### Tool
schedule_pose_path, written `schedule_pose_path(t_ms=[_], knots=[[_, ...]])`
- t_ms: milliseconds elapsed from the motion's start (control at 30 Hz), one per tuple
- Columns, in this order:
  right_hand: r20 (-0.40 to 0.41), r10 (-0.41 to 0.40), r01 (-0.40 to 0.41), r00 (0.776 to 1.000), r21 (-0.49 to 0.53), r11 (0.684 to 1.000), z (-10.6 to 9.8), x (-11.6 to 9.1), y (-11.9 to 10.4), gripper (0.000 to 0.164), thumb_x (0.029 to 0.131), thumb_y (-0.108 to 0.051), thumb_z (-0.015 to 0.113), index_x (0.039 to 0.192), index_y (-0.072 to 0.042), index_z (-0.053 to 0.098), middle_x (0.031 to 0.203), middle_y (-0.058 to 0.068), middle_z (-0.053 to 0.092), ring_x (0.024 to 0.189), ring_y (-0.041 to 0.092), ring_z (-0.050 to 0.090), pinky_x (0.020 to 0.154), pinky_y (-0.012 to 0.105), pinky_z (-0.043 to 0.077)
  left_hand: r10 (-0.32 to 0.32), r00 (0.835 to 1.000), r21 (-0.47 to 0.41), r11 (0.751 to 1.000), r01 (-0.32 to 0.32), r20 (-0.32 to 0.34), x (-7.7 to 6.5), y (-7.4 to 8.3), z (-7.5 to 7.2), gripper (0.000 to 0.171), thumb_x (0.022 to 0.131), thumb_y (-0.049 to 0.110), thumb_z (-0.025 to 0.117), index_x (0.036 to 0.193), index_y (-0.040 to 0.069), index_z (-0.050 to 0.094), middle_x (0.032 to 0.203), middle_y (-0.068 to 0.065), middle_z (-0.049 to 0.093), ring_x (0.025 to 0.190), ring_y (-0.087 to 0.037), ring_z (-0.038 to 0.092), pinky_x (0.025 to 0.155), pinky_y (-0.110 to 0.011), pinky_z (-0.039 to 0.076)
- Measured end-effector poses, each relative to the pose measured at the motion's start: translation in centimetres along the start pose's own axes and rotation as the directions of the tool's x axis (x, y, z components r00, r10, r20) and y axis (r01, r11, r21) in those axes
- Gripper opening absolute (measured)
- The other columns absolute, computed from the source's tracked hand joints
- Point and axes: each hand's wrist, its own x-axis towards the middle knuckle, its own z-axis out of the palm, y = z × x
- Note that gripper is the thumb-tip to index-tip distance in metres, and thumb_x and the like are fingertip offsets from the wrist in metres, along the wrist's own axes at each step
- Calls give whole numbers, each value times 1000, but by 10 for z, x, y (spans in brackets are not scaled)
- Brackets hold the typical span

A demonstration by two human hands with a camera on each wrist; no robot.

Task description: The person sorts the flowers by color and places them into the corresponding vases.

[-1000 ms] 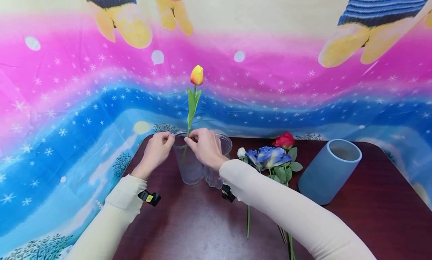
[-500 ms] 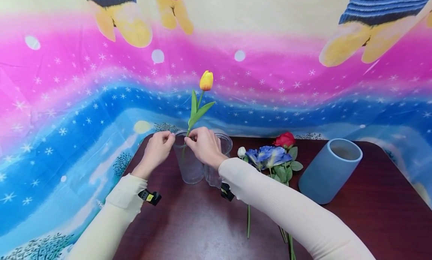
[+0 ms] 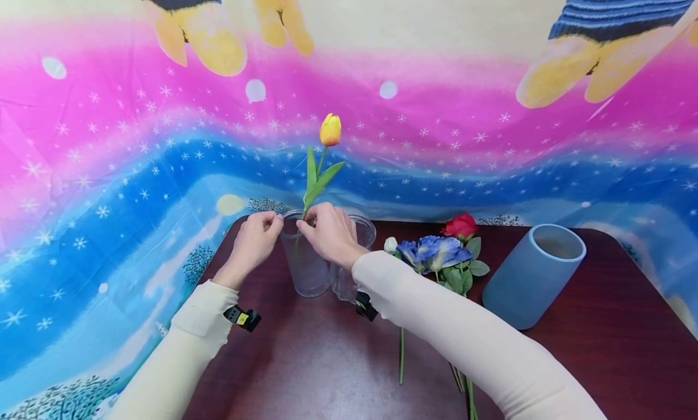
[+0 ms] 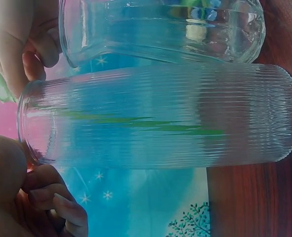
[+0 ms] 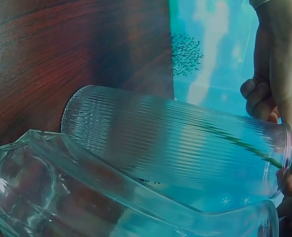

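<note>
Head view: a yellow-orange tulip (image 3: 330, 130) is held leaning toward one o'clock, its stem partway inside the ribbed glass vase (image 3: 308, 271).
The thin stem is pinched by the fingers of the right hand (image 3: 331, 233), the rim at nine o'clock by those of the left hand (image 3: 258, 241); probably light and springy, the tulip is best gripped below its two green leaves.

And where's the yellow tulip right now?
In the head view it's just left of the middle: the yellow tulip stands above the right hand, its stem reaching down inside the ribbed clear vase, whose rim the left hand holds.
</note>
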Motion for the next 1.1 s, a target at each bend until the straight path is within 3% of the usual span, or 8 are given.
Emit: schedule_pose_path(t_ms=[367, 733, 1100], knots=[[-32, 0, 2, 999, 58, 998, -2, -2, -1, 18, 94, -38, 71, 91, -22, 79, 66, -7, 63, 63, 12, 55, 52, 28, 39, 9, 1000, -6, 1000, -9, 5, 0, 2, 0, 44, 106, 32, 46, 66, 14, 39, 56, 2, 35, 50, -20, 37, 49, -30, 30], [-49, 1, 4, 999, 104, 995, -15, -6, 2, 18, 94, -36, 72, 87, -20, 78, 56, -4, 44, 56, 12, 43, 47, 26, 28, 11, 1000, -5, 1000, -11, 5, 0, -1, 1, 43, 106, 30, 47, 66, 14, 39, 56, 2, 34, 50, -21, 37, 51, -31, 31], [-59, -2, 11, 998, 157, 988, -31, -17, 15, 15, 94, -32, 72, 84, -20, 76, 55, -6, 41, 58, 12, 45, 50, 28, 29, 19, 1000, -4, 1000, -19, 5, 0, 0, 1, 43, 106, 30, 47, 66, 14, 40, 57, 2, 34, 51, -20, 36, 53, -31, 31]])
